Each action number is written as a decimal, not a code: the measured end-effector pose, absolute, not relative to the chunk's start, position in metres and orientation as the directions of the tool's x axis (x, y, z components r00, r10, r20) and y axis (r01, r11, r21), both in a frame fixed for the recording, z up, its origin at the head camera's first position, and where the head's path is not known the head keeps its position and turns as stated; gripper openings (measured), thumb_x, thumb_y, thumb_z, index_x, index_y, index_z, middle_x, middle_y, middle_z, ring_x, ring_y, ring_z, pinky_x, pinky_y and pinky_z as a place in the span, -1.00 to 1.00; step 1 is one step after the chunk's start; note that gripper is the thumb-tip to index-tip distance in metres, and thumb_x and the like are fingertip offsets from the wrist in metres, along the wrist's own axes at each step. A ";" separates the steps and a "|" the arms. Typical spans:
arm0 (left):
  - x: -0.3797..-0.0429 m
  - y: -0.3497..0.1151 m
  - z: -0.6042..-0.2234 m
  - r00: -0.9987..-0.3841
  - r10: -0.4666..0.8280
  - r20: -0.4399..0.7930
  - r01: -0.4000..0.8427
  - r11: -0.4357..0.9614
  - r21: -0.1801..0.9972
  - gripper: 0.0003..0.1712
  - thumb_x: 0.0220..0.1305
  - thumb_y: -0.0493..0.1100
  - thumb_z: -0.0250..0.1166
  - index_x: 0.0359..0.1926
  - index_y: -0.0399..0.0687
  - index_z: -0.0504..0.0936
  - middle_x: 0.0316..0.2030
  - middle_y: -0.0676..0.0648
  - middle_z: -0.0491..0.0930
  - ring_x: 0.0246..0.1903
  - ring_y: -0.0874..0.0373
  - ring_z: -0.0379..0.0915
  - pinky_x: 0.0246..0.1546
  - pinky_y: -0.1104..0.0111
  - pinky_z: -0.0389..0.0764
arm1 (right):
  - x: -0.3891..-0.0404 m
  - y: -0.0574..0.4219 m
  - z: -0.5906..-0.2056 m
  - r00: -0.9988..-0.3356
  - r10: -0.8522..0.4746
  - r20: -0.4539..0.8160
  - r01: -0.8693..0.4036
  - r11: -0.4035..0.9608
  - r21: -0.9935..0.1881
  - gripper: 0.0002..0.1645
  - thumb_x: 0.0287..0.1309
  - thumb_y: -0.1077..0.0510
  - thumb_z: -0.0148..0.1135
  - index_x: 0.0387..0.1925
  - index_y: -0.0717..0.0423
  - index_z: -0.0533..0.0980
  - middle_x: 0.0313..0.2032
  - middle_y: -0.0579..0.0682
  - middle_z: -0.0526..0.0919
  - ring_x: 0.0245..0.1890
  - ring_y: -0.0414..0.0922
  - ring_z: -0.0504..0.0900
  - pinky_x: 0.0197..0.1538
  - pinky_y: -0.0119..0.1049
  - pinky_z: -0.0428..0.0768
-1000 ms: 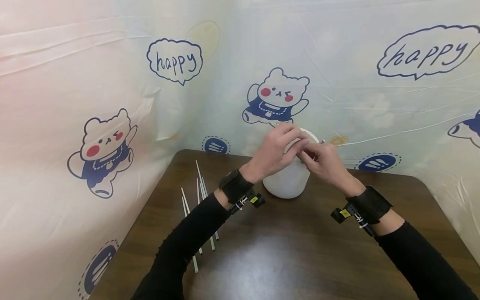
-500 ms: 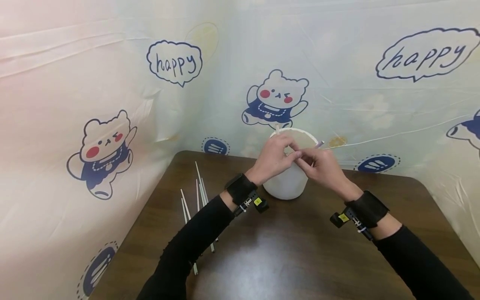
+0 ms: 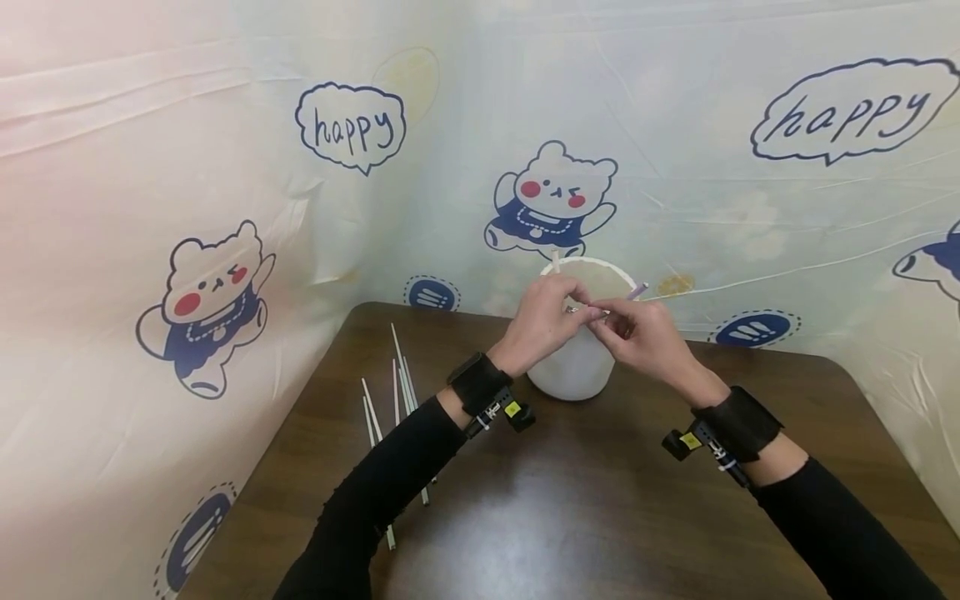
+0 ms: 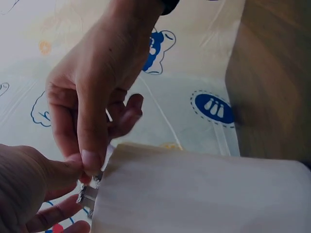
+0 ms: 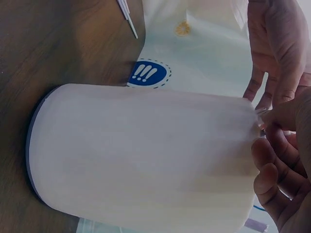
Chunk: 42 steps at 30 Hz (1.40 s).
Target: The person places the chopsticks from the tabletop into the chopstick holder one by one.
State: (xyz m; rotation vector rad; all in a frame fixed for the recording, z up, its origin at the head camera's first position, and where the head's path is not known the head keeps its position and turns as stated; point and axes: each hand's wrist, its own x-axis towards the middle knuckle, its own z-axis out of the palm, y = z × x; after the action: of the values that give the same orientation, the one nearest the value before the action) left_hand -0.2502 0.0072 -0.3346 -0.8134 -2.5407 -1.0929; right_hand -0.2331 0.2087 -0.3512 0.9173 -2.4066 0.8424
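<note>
A white bucket-like container [image 3: 573, 367] stands upright towards the back of the table. At its near rim my left hand [image 3: 543, 317] and right hand [image 3: 645, 333] meet, thumbs and forefingers together. Between the fingertips shows a small silvery metal piece [image 4: 87, 194], in the left wrist view; its full shape is partly hidden. Both hands appear to pinch it. In the right wrist view, the fingers of my right hand [image 5: 284, 170] curl beside the rim, while my left hand [image 5: 279, 46] reaches in from above.
A white peg-like piece [image 3: 556, 262] sticks up at the rim's left side, and a purple one [image 3: 637, 292] juts out at the right. Several thin white sticks [image 3: 426, 492] lie on the brown table [image 3: 570, 517], beside my left forearm. A printed curtain [image 3: 450, 192] hangs behind.
My left hand has lowered slightly and come nearer the right fingertips, uncovering the white peg-like piece at the rim. Since half a second ago, only the fingers have shifted a little.
</note>
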 end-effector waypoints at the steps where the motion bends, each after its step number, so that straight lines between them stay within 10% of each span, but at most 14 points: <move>1: -0.249 0.005 -0.334 -0.803 0.394 0.447 0.595 0.573 0.563 -0.76 0.40 -0.01 0.42 -0.07 -0.04 0.75 -0.08 0.00 0.78 -0.02 0.15 0.59 0.02 0.35 0.59 | -0.232 0.208 -0.350 -0.682 -0.443 0.582 -0.710 0.592 -0.382 -0.65 0.19 0.34 0.47 0.03 0.26 0.70 -0.55 -0.07 0.64 -0.55 -0.33 0.48 -0.41 -0.59 0.52; 14: -0.233 -0.075 -0.321 -0.639 0.523 0.564 0.741 0.616 0.268 -0.75 0.38 -0.15 0.42 0.03 -0.10 0.72 -0.02 -0.09 0.77 0.03 0.02 0.66 0.16 0.21 0.65 | -0.194 0.189 -0.347 -0.491 -0.519 0.700 -0.859 0.422 -0.289 -0.69 0.24 0.30 0.44 0.03 0.22 0.69 -0.55 -0.13 0.60 -0.58 -0.33 0.45 -0.47 -0.57 0.47; 19: -0.221 -0.120 -0.334 -0.683 0.578 0.447 0.716 0.652 0.252 -0.84 0.38 -0.17 0.42 -0.06 -0.07 0.74 -0.13 -0.05 0.79 -0.10 0.06 0.70 0.02 0.22 0.72 | -0.174 0.180 -0.354 -0.433 -0.577 0.692 -0.895 0.364 -0.257 -0.51 0.53 -0.13 0.10 0.02 0.19 0.68 -0.54 -0.15 0.58 -0.59 -0.31 0.46 -0.48 -0.58 0.45; 29: -0.186 -0.165 -0.389 -0.641 0.750 0.161 0.766 0.636 0.092 -0.89 0.19 -0.21 0.54 -0.37 0.06 0.75 -0.44 0.11 0.73 -0.40 0.20 0.63 -0.31 0.33 0.67 | -0.143 0.165 -0.366 -0.363 -0.674 0.644 -0.931 0.283 -0.229 -0.67 0.25 0.29 0.41 0.06 0.13 0.67 -0.48 -0.19 0.60 -0.58 -0.33 0.47 -0.43 -0.68 0.42; 42: -0.157 -0.170 -0.449 -0.677 0.736 -0.022 0.732 0.676 0.081 -0.81 0.01 -0.35 0.59 -0.48 0.00 0.77 -0.50 0.06 0.73 -0.54 0.21 0.58 -0.45 0.36 0.64 | -0.117 0.148 -0.403 -0.274 -0.776 0.569 -0.961 0.201 -0.188 -0.71 0.35 0.23 0.31 0.08 0.02 0.64 -0.43 -0.27 0.67 -0.59 -0.47 0.45 -0.41 -0.78 0.37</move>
State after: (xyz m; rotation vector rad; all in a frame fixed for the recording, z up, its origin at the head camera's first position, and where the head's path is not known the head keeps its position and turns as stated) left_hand -0.1574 -0.1702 -0.4494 -1.2811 -2.9243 -0.1044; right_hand -0.1174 0.1480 -0.4026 1.6287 -2.1338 0.7372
